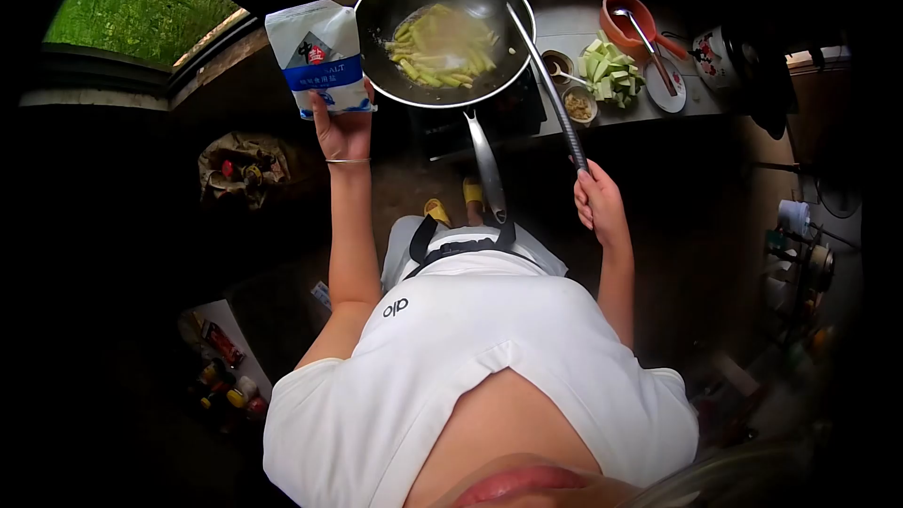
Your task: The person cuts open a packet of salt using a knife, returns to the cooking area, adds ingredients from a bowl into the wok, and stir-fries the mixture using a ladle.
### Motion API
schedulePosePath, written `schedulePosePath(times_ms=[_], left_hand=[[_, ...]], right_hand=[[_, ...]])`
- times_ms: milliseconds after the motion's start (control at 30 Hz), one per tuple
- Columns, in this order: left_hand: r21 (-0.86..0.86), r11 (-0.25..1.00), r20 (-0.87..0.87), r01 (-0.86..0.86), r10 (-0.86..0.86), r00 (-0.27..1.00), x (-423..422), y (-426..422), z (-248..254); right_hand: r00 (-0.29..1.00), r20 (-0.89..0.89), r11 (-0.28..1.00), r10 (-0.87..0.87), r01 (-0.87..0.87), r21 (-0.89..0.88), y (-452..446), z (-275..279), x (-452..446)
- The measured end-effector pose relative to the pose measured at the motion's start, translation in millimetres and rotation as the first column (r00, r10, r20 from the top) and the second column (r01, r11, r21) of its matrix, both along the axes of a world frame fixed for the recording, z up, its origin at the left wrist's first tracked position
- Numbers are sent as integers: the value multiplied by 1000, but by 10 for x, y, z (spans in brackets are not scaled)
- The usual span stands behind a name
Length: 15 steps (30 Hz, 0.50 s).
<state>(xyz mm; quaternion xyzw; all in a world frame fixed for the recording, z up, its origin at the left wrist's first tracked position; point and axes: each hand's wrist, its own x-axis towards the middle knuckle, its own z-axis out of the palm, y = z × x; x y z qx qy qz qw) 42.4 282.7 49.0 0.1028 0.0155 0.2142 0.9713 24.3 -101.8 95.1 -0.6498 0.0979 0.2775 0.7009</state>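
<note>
My left hand (344, 130) is closed around the bottom of a white and blue bag of salt (320, 56), held upright beside the wok's left rim. In my right hand (602, 202) is the dark grip of a long-handled cooking spatula (555, 99). Its shaft crosses the right rim of the wok (381, 71), and steam blurs its head. Pale green vegetable strips (437, 52) lie in the middle of the wok, in some liquid. The wok's metal handle (485, 169) points toward my body, with neither hand on it.
Right of the wok are small bowls (579, 106), cut green pieces (609, 72), an orange-brown pot (625, 19) and a small plate (666, 89) with a utensil across it. A window (141, 9) is at upper left. A crumpled bag (243, 169) sits low on the left.
</note>
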Motion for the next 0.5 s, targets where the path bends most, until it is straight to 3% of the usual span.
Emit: schedulePosePath(times_ms=[133, 267, 367, 500], left_hand=[[-166, 982, 135, 90, -68, 989, -3, 150, -60], [-203, 975, 116, 87, -64, 991, -43, 225, -119], [-332, 926, 199, 180, -118, 973, -87, 260, -210], [-398, 868, 322, 298, -173, 931, -140, 288, -229]], right_hand=[[998, 14, 988, 66, -63, -138, -21, 184, 60], [996, -46, 994, 76, -80, -74, -19, 243, 64], [994, -55, 993, 93, -97, -69, 103, 234, 66], [992, 24, 972, 120, -113, -207, 260, 141, 167]])
